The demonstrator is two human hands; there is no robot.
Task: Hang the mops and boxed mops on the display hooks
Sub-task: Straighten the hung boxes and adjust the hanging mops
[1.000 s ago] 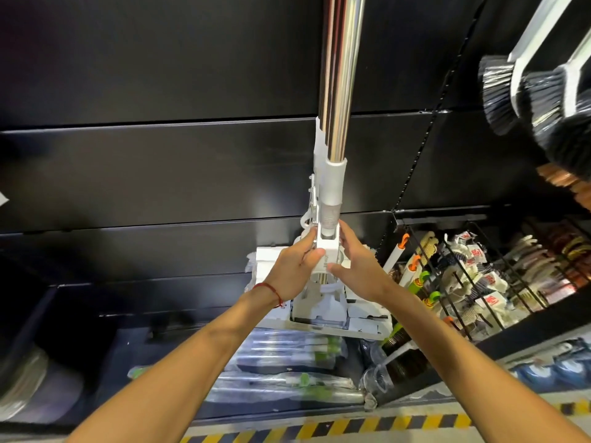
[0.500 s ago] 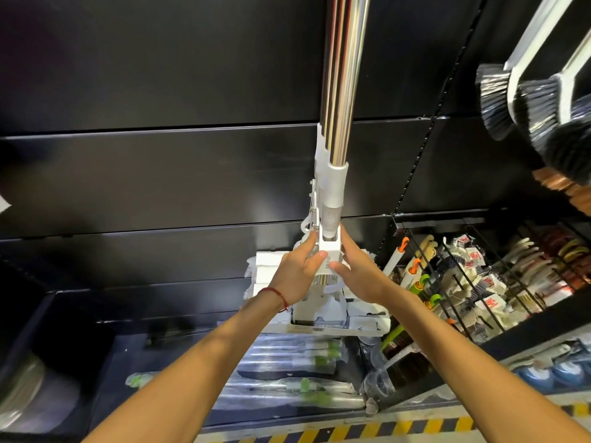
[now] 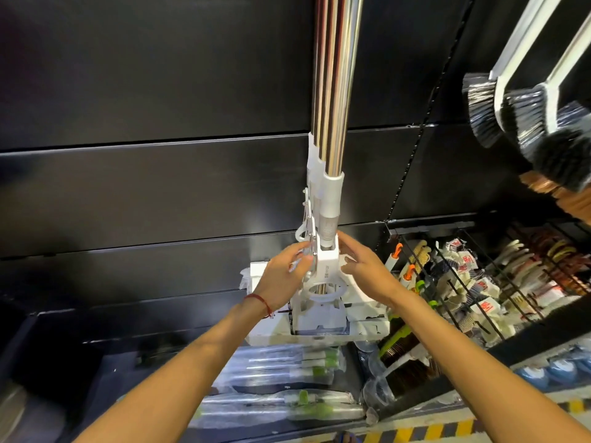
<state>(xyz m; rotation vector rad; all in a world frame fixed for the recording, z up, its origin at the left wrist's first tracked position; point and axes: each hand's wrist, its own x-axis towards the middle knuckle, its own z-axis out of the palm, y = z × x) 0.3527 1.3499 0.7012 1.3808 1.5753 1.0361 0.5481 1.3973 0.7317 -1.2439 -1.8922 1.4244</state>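
Note:
Several mops with chrome handles [image 3: 334, 91] hang together in front of the black display wall [image 3: 160, 187]. The front mop's white plastic bracket [image 3: 326, 263] sits above its white flat head [image 3: 319, 321]. My left hand [image 3: 281, 282], with a red string on its wrist, curls its fingers round the lever on the bracket's left side. My right hand [image 3: 364, 270] is beside the bracket on the right, fingers loosely curved, with only the fingertips touching it. The hook that holds the mops is out of view above.
Mops packed in clear bags [image 3: 287, 362] lie on the bottom shelf below my arms. Black-bristled brushes [image 3: 527, 123] hang at the upper right. A wire rack of small brushes [image 3: 463, 276] stands to the right. A yellow-black stripe [image 3: 431, 430] marks the floor edge.
My right hand has loosened from a grip on the bracket to a light fingertip touch. The left hand stays on the lever. The mop has barely moved.

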